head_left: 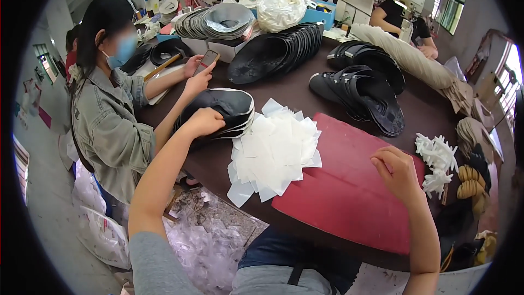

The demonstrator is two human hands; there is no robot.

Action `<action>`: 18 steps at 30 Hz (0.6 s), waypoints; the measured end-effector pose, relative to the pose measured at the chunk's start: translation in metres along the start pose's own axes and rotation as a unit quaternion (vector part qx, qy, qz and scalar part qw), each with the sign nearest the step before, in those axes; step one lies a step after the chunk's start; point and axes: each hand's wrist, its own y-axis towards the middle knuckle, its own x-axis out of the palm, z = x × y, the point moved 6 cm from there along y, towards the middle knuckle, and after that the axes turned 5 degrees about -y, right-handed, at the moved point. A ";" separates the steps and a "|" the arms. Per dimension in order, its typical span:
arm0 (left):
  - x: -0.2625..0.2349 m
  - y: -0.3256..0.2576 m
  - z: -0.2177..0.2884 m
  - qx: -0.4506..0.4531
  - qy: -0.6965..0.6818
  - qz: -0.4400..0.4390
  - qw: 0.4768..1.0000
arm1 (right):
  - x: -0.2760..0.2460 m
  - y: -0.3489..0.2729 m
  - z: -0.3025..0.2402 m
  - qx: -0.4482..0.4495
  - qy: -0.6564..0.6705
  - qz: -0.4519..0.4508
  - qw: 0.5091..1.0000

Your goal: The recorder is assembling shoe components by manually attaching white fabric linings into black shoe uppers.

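My left hand point(207, 122) is closed, its curled fingers at the opening of a stack of black shoe uppers point(229, 98) with pale edges. They appear to grip the top upper; the fingertips are partly hidden. Beside that stack spreads a loose pile of white, slightly see-through sheet pieces point(275, 150). Over the red mat point(338, 202) hovers my right hand point(397, 170), fingers loosely bent and slightly apart, with nothing visible in them. A heap of small white strip-like pieces point(436, 161) lies to its right.
More stacks of black uppers point(275, 52) and strapped black uppers point(360, 95) stand farther back on the dark table. At the left a person in a denim jacket point(112, 125) holds a phone point(207, 60). A long cloth roll point(404, 57) borders the far right; plastic scraps point(210, 246) litter the floor.
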 end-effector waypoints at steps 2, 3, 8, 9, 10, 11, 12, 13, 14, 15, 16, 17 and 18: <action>-0.028 -0.007 0.005 0.148 0.056 0.254 0.954 | -0.010 -0.014 -0.016 -0.004 -0.008 -0.009 1.000; -0.042 -0.026 0.015 0.300 0.082 0.457 0.833 | -0.020 -0.016 -0.031 -0.039 -0.020 0.033 0.999; -0.061 -0.085 0.165 0.336 -0.116 0.099 0.929 | -0.044 -0.007 -0.114 -0.165 -0.143 0.194 0.956; -0.048 -0.103 0.206 0.336 -0.130 -0.051 0.931 | -0.036 -0.004 -0.116 -0.156 -0.144 0.187 0.959; -0.021 -0.099 0.232 0.392 -0.151 -0.135 0.897 | -0.025 0.000 -0.112 -0.130 -0.119 0.160 0.971; 0.001 -0.101 0.253 0.443 -0.169 -0.214 0.854 | -0.019 0.000 -0.106 -0.105 -0.092 0.136 0.981; 0.019 -0.090 0.267 0.417 -0.175 -0.201 0.869 | -0.003 -0.001 -0.073 0.063 0.052 0.001 0.997; 0.038 -0.073 0.268 0.383 -0.183 -0.187 0.886 | 0.022 -0.011 -0.040 0.227 0.199 -0.137 0.944; 0.053 -0.062 0.264 0.383 -0.187 -0.195 0.883 | 0.029 -0.022 -0.012 0.236 0.198 -0.139 0.941; 0.058 -0.045 0.254 0.360 -0.213 -0.101 0.903 | 0.048 -0.046 0.026 0.329 0.302 -0.157 0.881; 0.062 -0.030 0.248 0.337 -0.237 -0.011 0.911 | 0.064 -0.069 0.051 0.421 0.398 -0.164 0.799; 0.077 -0.031 0.240 0.315 -0.233 -0.019 0.920 | 0.070 -0.080 0.063 0.433 0.397 -0.163 0.792; 0.091 -0.041 0.229 0.292 -0.228 -0.021 0.929 | 0.068 -0.083 0.074 0.396 0.332 -0.136 0.845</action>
